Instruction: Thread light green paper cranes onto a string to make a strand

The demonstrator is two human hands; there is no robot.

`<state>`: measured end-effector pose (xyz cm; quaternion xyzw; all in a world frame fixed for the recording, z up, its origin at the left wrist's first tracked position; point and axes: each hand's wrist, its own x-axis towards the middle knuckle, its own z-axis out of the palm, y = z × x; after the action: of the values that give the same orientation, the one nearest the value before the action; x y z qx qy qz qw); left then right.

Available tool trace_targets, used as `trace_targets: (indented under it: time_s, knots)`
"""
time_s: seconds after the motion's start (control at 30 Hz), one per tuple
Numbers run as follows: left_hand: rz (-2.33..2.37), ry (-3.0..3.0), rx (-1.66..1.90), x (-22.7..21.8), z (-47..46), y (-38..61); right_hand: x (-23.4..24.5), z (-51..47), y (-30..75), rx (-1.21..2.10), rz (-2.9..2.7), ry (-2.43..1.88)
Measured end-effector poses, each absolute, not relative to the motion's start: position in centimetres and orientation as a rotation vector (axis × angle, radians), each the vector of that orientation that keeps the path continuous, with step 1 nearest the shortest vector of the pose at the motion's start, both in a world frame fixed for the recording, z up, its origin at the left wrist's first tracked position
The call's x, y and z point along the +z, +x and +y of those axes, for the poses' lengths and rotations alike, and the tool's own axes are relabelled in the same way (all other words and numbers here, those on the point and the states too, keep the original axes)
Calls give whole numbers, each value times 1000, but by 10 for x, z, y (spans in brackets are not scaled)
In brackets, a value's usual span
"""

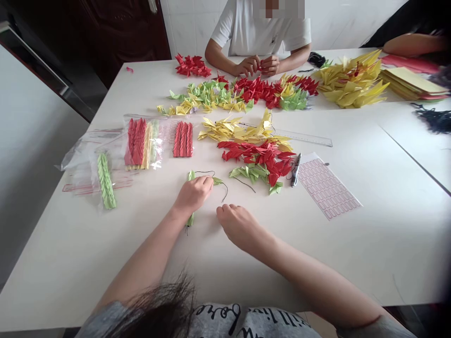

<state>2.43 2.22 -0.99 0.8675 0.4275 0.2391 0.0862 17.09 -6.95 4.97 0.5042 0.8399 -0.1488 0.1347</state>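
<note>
My left hand (195, 191) is closed, its fingertips pinching a small green folded-paper piece (217, 180) that pokes out on their right. Beneath that hand lies a string of green folded paper (190, 219), partly covered by the palm, with black thread at its near end. A loose black thread (227, 190) curves from the green piece down toward my right hand (239, 225). The right fingers are curled against the table, and whatever they may hold is hidden. Right of the hands are strings of green (252, 173), red (246, 154) and yellow (232, 129) folded paper.
Plastic bags of folded strings (139, 145) and a red bundle (183, 140) lie left. A pen (296, 170), label sheet (329, 188) and ruler (305, 137) are right. Across the white table (282, 291), a person (264, 33) handles red paper; another person's arm (416, 44) rests far right.
</note>
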Motion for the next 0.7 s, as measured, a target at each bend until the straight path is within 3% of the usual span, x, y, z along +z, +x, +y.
trace_targets:
  time_s: [0.17, 0.3, 0.37, 0.5, 0.7]
  knots:
    - [1016, 2177, 1118, -8, 20, 22, 50, -41, 200, -1256, 2620, 1761]
    - [903, 1927, 1255, -1, 16, 23, 56, -32, 211, -2170, 2430, 2018]
    - [895, 1904, 1296, 0, 15, 24, 55, -31, 211, -2352, 2366, 2254]
    - [906, 1990, 1366, -2, 15, 25, 44, -30, 208, -2054, 2459, 2563]
    - [903, 2177, 1352, -4, 16, 24, 38, -32, 202, -1544, 2740, 2432]
